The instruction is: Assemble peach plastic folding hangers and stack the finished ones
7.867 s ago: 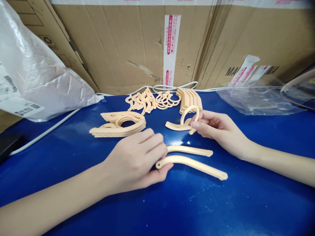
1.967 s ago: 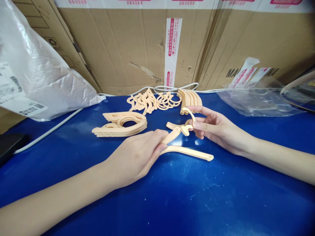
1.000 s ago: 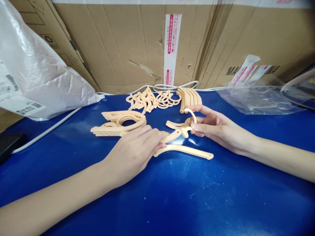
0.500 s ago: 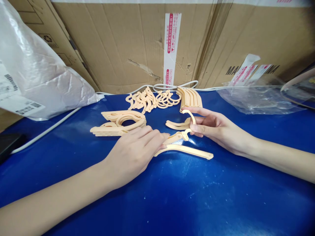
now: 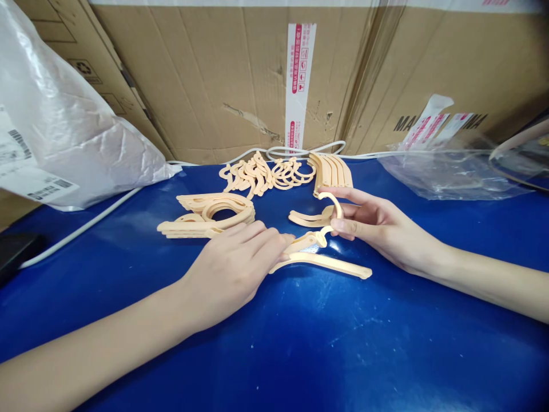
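My left hand [image 5: 234, 269] is closed round one end of a peach plastic arm piece [image 5: 306, 241] just above the blue table [image 5: 300, 343]. My right hand [image 5: 377, 226] pinches a peach hook piece [image 5: 332, 200], whose lower end meets the tip of that arm piece. A second long curved arm piece [image 5: 326, 263] lies flat on the table below them, touching my left fingertips. One more curved piece [image 5: 306, 219] rests just behind the hook.
Behind lie a stack of folded peach parts [image 5: 210, 214], a heap of hooks [image 5: 266, 173] and a row of curved pieces [image 5: 332, 170]. Cardboard boxes [image 5: 240, 80] wall the back. A white plastic bag [image 5: 64, 137] sits left, clear bags [image 5: 450, 171] right, and a white cable [image 5: 86, 226].
Over eight seconds my left hand raised one arm piece from the table toward the hook in my right hand. In the last second both have sunk a little, joined tip to tip.
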`<action>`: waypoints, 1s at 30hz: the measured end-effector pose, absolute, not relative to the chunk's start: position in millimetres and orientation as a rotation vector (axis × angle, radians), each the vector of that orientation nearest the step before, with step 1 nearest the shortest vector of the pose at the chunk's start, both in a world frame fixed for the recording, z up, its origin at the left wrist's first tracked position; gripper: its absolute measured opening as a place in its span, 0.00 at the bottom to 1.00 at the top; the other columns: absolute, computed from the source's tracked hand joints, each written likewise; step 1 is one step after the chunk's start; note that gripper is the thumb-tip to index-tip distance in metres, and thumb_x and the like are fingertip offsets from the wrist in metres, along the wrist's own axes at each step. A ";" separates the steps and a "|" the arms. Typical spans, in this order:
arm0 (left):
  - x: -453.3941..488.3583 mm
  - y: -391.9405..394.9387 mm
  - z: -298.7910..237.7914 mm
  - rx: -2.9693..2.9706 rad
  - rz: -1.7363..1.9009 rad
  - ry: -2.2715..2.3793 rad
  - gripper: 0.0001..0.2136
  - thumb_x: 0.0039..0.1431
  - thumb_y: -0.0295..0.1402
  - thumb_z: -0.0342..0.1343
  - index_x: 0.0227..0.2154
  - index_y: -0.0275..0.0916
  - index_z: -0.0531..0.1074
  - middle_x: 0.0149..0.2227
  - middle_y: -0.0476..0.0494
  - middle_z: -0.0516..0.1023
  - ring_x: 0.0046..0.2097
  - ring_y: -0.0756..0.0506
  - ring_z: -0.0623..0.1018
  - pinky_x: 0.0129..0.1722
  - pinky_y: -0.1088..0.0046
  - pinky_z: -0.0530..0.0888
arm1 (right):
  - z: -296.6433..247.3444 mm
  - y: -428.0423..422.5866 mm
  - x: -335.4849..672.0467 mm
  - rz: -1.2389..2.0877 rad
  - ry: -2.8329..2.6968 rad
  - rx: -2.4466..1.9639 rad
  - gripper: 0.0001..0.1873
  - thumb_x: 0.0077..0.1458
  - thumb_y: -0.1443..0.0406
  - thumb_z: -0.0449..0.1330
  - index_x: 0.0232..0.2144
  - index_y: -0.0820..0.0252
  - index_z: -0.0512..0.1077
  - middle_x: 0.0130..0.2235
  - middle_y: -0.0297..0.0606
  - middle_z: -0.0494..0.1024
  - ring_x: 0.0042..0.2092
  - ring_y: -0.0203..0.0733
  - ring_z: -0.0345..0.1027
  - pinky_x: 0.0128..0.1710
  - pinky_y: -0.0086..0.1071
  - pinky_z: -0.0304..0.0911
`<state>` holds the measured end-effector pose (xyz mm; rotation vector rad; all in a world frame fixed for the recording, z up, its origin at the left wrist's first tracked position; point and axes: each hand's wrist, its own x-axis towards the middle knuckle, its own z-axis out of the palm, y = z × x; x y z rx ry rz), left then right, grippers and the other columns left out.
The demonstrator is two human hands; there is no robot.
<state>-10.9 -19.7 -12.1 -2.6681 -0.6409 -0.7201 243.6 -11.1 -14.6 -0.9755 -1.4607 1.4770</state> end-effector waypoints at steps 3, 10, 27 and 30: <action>-11.7 -20.1 -12.0 -2.668 -0.705 -0.654 0.09 0.65 0.22 0.45 0.41 0.31 0.70 0.32 0.42 0.77 0.33 0.44 0.73 0.33 0.69 0.69 | -14.2 -11.6 243.1 1.444 -1.488 -0.982 0.28 0.53 0.64 0.66 0.55 0.56 0.65 0.32 0.31 0.74 0.34 0.32 0.66 0.36 0.28 0.61; -10.9 -21.2 -12.5 -2.671 -0.684 -0.649 0.08 0.65 0.23 0.46 0.41 0.30 0.70 0.32 0.42 0.77 0.33 0.43 0.74 0.31 0.68 0.70 | -12.1 -12.1 242.2 1.412 -1.525 -1.030 0.30 0.54 0.64 0.65 0.58 0.54 0.64 0.33 0.31 0.75 0.35 0.33 0.66 0.36 0.29 0.62; -10.7 -23.2 -13.9 -2.644 -0.638 -0.625 0.10 0.60 0.19 0.47 0.42 0.31 0.68 0.33 0.43 0.76 0.33 0.43 0.74 0.32 0.68 0.69 | -9.6 -14.6 239.0 1.241 -1.640 -1.066 0.28 0.57 0.64 0.61 0.59 0.54 0.63 0.29 0.29 0.68 0.30 0.33 0.60 0.32 0.29 0.61; -10.7 -23.2 -14.1 -2.652 -0.623 -0.646 0.10 0.60 0.20 0.47 0.42 0.31 0.69 0.32 0.44 0.75 0.32 0.43 0.74 0.31 0.68 0.69 | -9.8 -14.4 239.4 1.167 -1.662 -1.087 0.28 0.56 0.63 0.61 0.59 0.53 0.63 0.31 0.31 0.70 0.33 0.36 0.63 0.37 0.33 0.63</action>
